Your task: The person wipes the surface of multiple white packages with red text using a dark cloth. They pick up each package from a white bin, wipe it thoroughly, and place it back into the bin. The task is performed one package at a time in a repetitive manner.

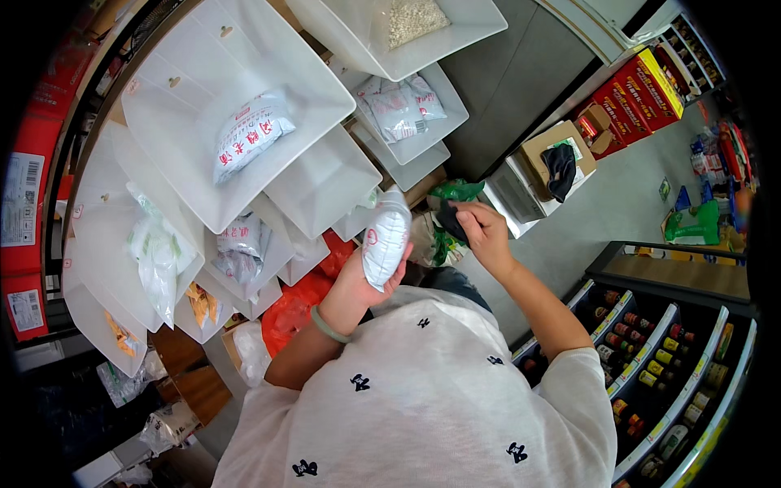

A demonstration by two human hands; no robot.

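Observation:
My left hand holds a plump white plastic pouch with red printing, upright against the palm. In my right hand is a black cloth, pinched between thumb and fingers, to the right of the pouch. A similar white pouch lies in the large translucent bin at the upper left. More printed pouches fill a smaller bin at the top middle, and others lie in a bin left of my left hand.
Tiered white bins crowd the left, one with pale grains. Red plastic bags hang beside my left forearm. A cardboard box with another black cloth stands at the right. Shelves of bottles are at the lower right.

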